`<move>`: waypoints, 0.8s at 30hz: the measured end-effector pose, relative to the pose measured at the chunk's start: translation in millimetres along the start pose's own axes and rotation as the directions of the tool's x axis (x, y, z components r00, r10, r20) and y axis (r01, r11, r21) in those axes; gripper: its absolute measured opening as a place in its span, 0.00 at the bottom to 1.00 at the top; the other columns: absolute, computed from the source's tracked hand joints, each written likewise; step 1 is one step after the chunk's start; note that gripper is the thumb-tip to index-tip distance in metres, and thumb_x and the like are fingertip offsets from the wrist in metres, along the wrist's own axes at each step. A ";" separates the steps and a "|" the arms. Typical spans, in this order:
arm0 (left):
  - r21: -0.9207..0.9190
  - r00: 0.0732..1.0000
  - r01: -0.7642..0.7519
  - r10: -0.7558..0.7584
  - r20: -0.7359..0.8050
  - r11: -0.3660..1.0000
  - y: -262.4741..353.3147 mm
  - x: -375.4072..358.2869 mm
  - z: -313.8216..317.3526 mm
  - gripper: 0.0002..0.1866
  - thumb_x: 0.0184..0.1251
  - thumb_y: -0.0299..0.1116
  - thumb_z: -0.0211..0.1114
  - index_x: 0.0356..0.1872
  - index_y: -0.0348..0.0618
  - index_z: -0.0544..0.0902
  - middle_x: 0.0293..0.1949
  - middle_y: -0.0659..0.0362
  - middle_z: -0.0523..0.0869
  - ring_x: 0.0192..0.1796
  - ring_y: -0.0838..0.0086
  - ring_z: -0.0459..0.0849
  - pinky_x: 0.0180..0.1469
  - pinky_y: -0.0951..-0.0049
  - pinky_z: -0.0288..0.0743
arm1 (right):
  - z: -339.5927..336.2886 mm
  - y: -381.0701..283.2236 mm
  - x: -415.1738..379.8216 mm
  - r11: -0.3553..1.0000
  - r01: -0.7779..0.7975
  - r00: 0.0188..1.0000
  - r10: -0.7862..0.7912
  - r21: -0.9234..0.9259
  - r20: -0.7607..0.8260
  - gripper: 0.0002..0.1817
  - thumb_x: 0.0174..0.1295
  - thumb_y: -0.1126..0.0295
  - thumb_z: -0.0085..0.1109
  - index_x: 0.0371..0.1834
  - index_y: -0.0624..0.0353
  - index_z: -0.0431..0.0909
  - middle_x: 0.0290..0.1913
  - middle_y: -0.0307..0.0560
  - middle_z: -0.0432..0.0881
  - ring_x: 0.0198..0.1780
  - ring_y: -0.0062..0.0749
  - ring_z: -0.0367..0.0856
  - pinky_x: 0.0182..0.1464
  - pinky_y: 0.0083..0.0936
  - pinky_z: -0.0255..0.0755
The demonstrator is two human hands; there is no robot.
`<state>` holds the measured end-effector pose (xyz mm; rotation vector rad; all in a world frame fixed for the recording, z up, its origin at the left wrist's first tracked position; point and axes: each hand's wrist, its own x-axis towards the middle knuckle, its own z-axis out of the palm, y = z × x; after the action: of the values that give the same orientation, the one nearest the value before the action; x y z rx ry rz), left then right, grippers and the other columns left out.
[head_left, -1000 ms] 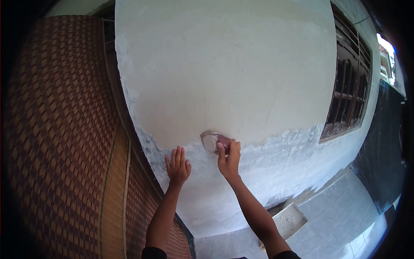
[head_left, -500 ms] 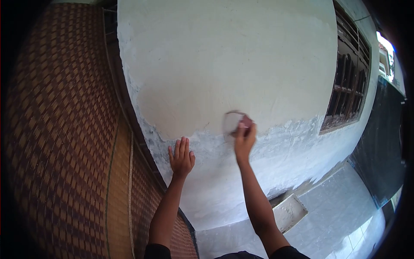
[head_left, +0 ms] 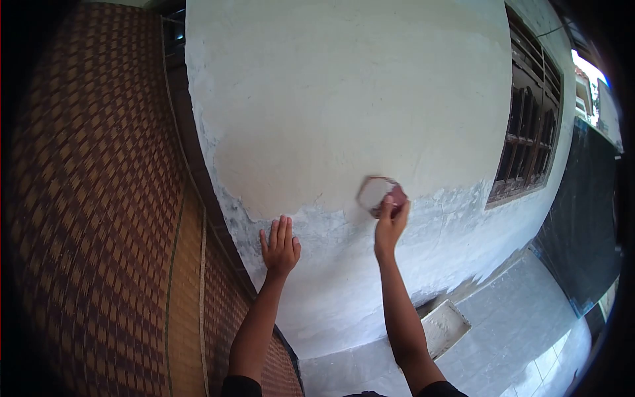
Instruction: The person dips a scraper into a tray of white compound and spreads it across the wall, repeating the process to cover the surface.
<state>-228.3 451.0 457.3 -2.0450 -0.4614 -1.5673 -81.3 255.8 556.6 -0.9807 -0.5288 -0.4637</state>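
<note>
My left hand [head_left: 281,249] lies flat against the wall [head_left: 344,106], fingers stretched out, near the ragged edge where the cream paint gives way to a whitish, patchy surface. Farther right, my right hand [head_left: 391,228] pinches a piece of sandpaper [head_left: 377,193]. The sheet is reddish-brown on one side, pale on the other, curved and somewhat blurred. It is held at the wall, along the same ragged paint edge; whether its whole face touches cannot be told.
A woven brown mat [head_left: 99,185] stands along the left. A barred wooden window [head_left: 532,126] is at the right, beside a dark panel [head_left: 579,218]. Below, a shallow whitish tray [head_left: 446,329] rests on the grey tiled floor [head_left: 509,317] at the wall's foot.
My right hand has moved right and slightly down with the sandpaper. The left hand stays flat at the same spot on the wall. The view has shifted slightly.
</note>
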 end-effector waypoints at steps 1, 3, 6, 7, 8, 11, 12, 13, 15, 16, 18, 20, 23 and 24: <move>0.006 1.000 0.026 -0.026 0.014 1.000 0.9 -0.7 -0.7 0.26 0.72 0.40 0.47 0.67 0.41 0.72 0.69 0.56 0.71 0.73 0.64 0.64 0.75 0.48 0.46 | 8.5 2.0 -3.3 0.998 -0.020 0.995 0.013 0.068 0.100 0.17 0.71 0.62 0.55 0.51 0.65 0.71 0.43 0.52 0.79 0.44 0.33 0.79 0.45 0.29 0.74; 0.007 0.998 0.044 -0.044 0.036 0.999 2.1 -1.6 -2.9 0.25 0.73 0.41 0.46 0.66 0.44 0.74 0.69 0.59 0.73 0.73 0.67 0.65 0.75 0.50 0.47 | 30.5 9.3 -14.9 0.969 0.192 0.954 -0.147 -0.155 0.260 0.17 0.70 0.61 0.56 0.49 0.65 0.71 0.39 0.55 0.77 0.41 0.41 0.76 0.44 0.35 0.70; 0.013 0.998 0.035 -0.036 0.043 0.999 1.1 -0.5 -5.3 0.25 0.73 0.41 0.46 0.66 0.44 0.74 0.69 0.60 0.72 0.73 0.67 0.65 0.75 0.50 0.47 | 41.3 2.1 -17.6 0.888 0.333 0.917 -0.226 -0.317 0.329 0.12 0.68 0.64 0.55 0.43 0.64 0.71 0.34 0.58 0.72 0.35 0.49 0.69 0.41 0.39 0.64; 0.015 0.998 0.035 -0.036 0.046 0.999 1.5 -0.8 -5.7 0.25 0.73 0.41 0.46 0.66 0.44 0.74 0.69 0.60 0.72 0.73 0.67 0.65 0.75 0.50 0.47 | 32.5 6.0 -8.7 0.889 0.259 0.954 -0.173 -0.377 0.246 0.15 0.69 0.62 0.55 0.45 0.65 0.72 0.37 0.58 0.75 0.38 0.47 0.74 0.43 0.38 0.68; 0.020 0.998 0.040 -0.041 0.044 0.999 1.5 -0.6 -5.2 0.25 0.73 0.41 0.46 0.66 0.44 0.74 0.69 0.60 0.72 0.73 0.67 0.65 0.75 0.50 0.47 | 19.9 9.2 -0.6 0.959 0.127 0.989 -0.102 -0.252 0.107 0.16 0.69 0.61 0.56 0.46 0.66 0.72 0.39 0.58 0.77 0.40 0.45 0.76 0.44 0.37 0.70; 0.033 0.999 0.036 -0.037 0.012 0.999 1.7 0.1 -4.6 0.25 0.73 0.41 0.46 0.66 0.45 0.74 0.69 0.60 0.72 0.72 0.67 0.65 0.75 0.50 0.48 | 10.5 -1.1 -3.2 0.997 -0.036 0.999 0.038 -0.064 0.037 0.18 0.69 0.60 0.57 0.48 0.67 0.72 0.45 0.58 0.79 0.44 0.41 0.79 0.46 0.34 0.73; 0.034 0.999 0.037 -0.038 0.013 0.999 1.4 0.8 -3.6 0.25 0.73 0.41 0.46 0.66 0.45 0.74 0.69 0.60 0.72 0.72 0.67 0.65 0.75 0.50 0.48 | 8.1 -5.0 -6.1 0.996 -0.086 0.993 0.088 -0.030 0.079 0.19 0.69 0.59 0.58 0.49 0.67 0.72 0.48 0.57 0.79 0.45 0.39 0.80 0.46 0.33 0.74; 0.028 0.999 0.046 -0.047 0.020 0.999 1.3 0.5 -2.5 0.25 0.73 0.41 0.46 0.66 0.45 0.74 0.69 0.60 0.72 0.72 0.67 0.65 0.75 0.50 0.48 | 19.2 2.0 -14.9 1.000 -0.029 0.987 0.030 -0.013 0.159 0.18 0.69 0.60 0.57 0.49 0.67 0.72 0.44 0.58 0.78 0.43 0.43 0.78 0.46 0.35 0.72; 0.014 0.998 0.050 -0.050 0.036 0.999 2.8 -1.8 -2.1 0.25 0.73 0.41 0.46 0.66 0.45 0.75 0.69 0.60 0.72 0.73 0.67 0.65 0.75 0.50 0.48 | 28.3 4.2 -32.4 0.938 0.212 0.926 -0.104 -0.273 0.362 0.18 0.69 0.61 0.57 0.49 0.67 0.72 0.41 0.58 0.76 0.42 0.47 0.76 0.45 0.37 0.70; 0.024 0.998 0.049 -0.050 0.043 0.999 2.4 -1.6 -1.9 0.25 0.73 0.41 0.46 0.66 0.45 0.75 0.69 0.61 0.72 0.73 0.67 0.65 0.75 0.49 0.48 | 30.3 -5.0 -31.4 0.893 0.280 0.893 -0.107 -0.353 0.437 0.17 0.69 0.62 0.57 0.48 0.66 0.72 0.39 0.59 0.74 0.41 0.51 0.73 0.44 0.38 0.67; 0.034 0.998 0.043 -0.045 0.049 0.998 1.8 -2.0 -2.0 0.25 0.73 0.41 0.46 0.66 0.45 0.75 0.69 0.61 0.72 0.73 0.67 0.65 0.75 0.49 0.48 | 19.3 22.3 -20.7 0.895 0.255 0.948 -0.157 -0.367 0.276 0.17 0.70 0.62 0.57 0.48 0.67 0.72 0.41 0.56 0.76 0.41 0.43 0.76 0.45 0.33 0.70; 0.013 0.998 0.045 -0.045 0.035 0.999 1.7 -2.0 -0.7 0.25 0.72 0.41 0.47 0.66 0.45 0.74 0.69 0.61 0.72 0.73 0.67 0.64 0.75 0.48 0.47 | 1.6 25.9 -7.3 0.984 0.052 0.998 -0.047 -0.168 0.035 0.15 0.72 0.63 0.55 0.48 0.66 0.72 0.43 0.50 0.79 0.43 0.29 0.78 0.46 0.25 0.73; 0.038 0.999 0.039 -0.039 0.025 0.999 2.9 -2.0 0.2 0.25 0.72 0.41 0.47 0.66 0.44 0.74 0.69 0.60 0.72 0.73 0.67 0.64 0.75 0.49 0.47 | 1.6 12.9 -20.1 0.999 0.002 0.999 -0.003 0.037 0.033 0.13 0.72 0.63 0.54 0.47 0.63 0.73 0.40 0.44 0.79 0.40 0.21 0.75 0.42 0.20 0.72; 0.035 0.999 0.035 -0.036 0.029 0.999 2.7 -2.1 1.4 0.25 0.72 0.41 0.47 0.66 0.44 0.74 0.69 0.60 0.72 0.73 0.67 0.64 0.75 0.49 0.47 | 3.9 29.3 -30.0 0.999 -0.025 0.984 0.029 -0.022 0.173 0.16 0.69 0.64 0.57 0.51 0.67 0.72 0.44 0.55 0.78 0.44 0.37 0.79 0.46 0.31 0.73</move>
<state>-226.3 449.7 454.4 -2.0467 -0.5351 -1.5407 -88.2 277.2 521.0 -1.0514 -0.6678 -0.3615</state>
